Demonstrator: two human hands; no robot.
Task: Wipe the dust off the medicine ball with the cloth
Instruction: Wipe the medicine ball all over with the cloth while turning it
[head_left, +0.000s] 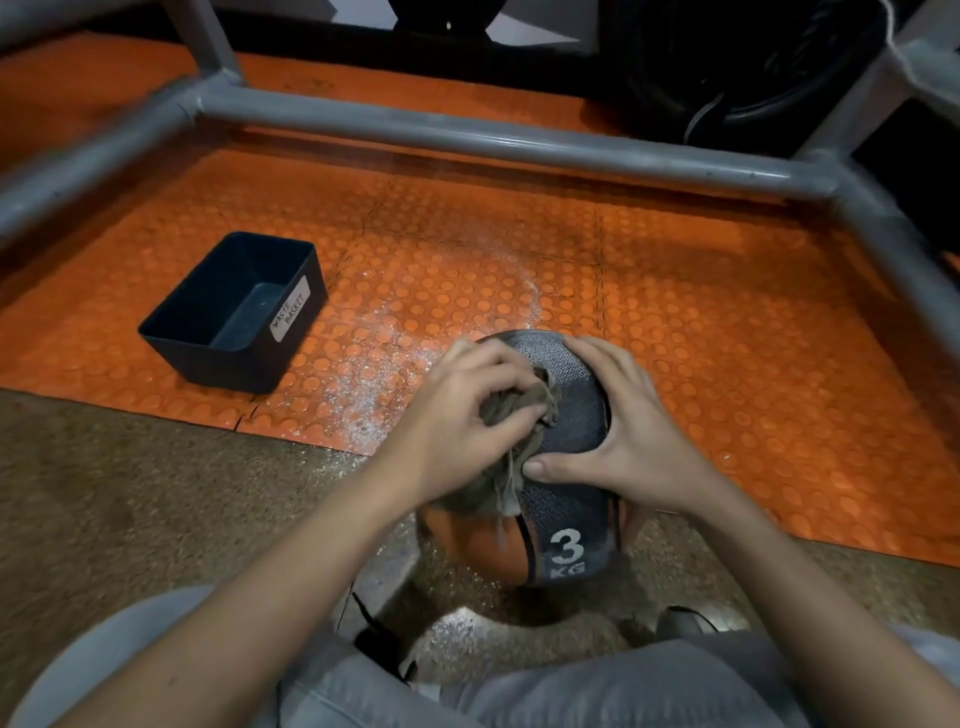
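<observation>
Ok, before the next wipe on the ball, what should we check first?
1. Cloth gripped in left hand: ok.
2. Right hand steadying the medicine ball: ok.
3. Cloth touching the ball's top: ok.
4. Ball's underside dust-free: cannot tell, it is hidden.
5. Floor mat clean: not ok, white dust lies left of the ball.
6. Waste basket out of the way: ok, it stands apart on the left.
</observation>
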